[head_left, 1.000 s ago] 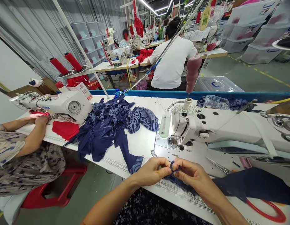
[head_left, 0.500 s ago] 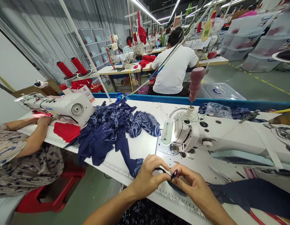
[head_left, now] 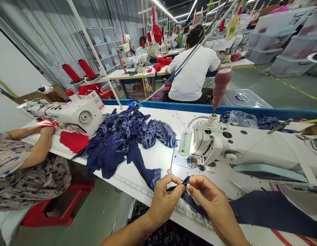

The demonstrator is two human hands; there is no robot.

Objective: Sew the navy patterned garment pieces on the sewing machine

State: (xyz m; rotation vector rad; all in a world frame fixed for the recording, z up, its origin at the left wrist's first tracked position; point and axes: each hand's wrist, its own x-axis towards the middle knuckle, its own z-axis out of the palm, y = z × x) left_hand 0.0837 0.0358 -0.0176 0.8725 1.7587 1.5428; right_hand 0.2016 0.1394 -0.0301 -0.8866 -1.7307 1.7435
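Note:
My left hand [head_left: 165, 195] and my right hand [head_left: 209, 198] meet at the table's near edge, both pinched on a narrow navy fabric strip [head_left: 186, 184]. The strip runs down and right into a larger navy fabric piece [head_left: 271, 213] lying on the table. Just behind my fingers stands the white sewing machine [head_left: 240, 145], its needle area [head_left: 190, 162] a short way beyond the strip.
A pile of navy patterned fabric [head_left: 122, 140] lies to the left on the white table [head_left: 158, 159]. A co-worker's arm [head_left: 37, 148] works red cloth [head_left: 73, 141] at another machine [head_left: 68, 114]. Scissors [head_left: 242, 186] lie right of my hands. A person in white [head_left: 194, 75] sits beyond.
My hands have shifted slightly, and the fingertips have drawn the strip's end up between them; the view has moved a little to the left.

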